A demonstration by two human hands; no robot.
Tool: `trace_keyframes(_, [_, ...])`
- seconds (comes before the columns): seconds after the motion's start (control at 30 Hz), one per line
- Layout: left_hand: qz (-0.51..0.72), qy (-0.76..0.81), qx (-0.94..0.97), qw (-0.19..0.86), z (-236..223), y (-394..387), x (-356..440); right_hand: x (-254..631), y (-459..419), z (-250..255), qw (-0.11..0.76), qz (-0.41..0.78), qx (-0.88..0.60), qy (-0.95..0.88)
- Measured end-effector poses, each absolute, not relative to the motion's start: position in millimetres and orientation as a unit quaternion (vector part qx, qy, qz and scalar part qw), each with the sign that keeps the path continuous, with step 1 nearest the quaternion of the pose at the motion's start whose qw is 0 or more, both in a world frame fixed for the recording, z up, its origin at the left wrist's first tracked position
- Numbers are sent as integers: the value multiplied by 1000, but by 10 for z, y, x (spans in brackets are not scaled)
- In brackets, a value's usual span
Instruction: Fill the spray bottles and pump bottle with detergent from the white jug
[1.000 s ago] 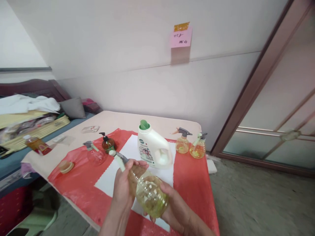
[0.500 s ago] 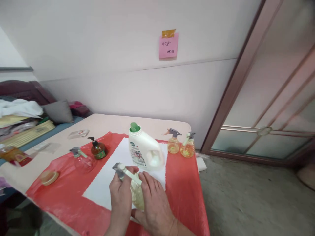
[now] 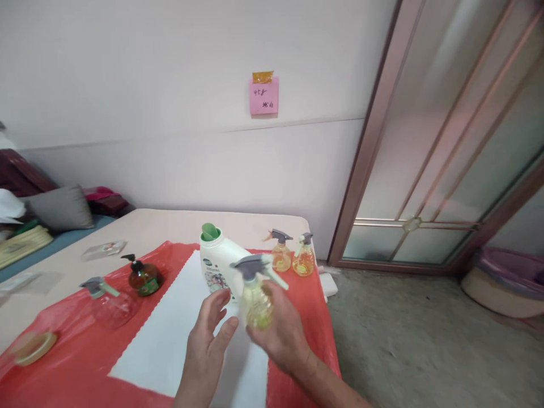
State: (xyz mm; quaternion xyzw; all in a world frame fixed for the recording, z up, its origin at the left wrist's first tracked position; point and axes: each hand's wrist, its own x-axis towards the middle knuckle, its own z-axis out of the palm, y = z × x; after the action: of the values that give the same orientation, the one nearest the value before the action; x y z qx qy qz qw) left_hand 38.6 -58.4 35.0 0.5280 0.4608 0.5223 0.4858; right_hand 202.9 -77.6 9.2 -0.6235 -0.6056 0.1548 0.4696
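My right hand (image 3: 280, 334) is closed round a clear spray bottle (image 3: 256, 297) with yellow liquid and a grey trigger head, held upright above the table. My left hand (image 3: 208, 343) is just left of it, fingers spread and off the bottle, holding nothing. Behind the bottle stands a white detergent jug (image 3: 216, 266) with an open green spout on a white mat (image 3: 178, 334).
A red plastic sheet (image 3: 76, 362) covers the table. On it are two small yellow spray bottles (image 3: 293, 258) at the back right, a brown pump bottle (image 3: 142, 276), an empty clear spray bottle (image 3: 108, 300) and a round lid (image 3: 32, 347). A glass sliding door (image 3: 425, 170) is right.
The spray bottle went from lying across both hands to upright in my right hand. My left hand let go and opened. My view swung right.
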Motion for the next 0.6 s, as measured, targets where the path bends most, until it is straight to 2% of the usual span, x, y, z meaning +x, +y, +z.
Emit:
trace_keyframes(0.23, [500,523,507,468,451,-572,344,2591,-244,-202,526,100,-660,-527])
trace_keyframes(0.6, [518,537,510,429,470,-572,347,2627,116,-783,569,93,-617,-535])
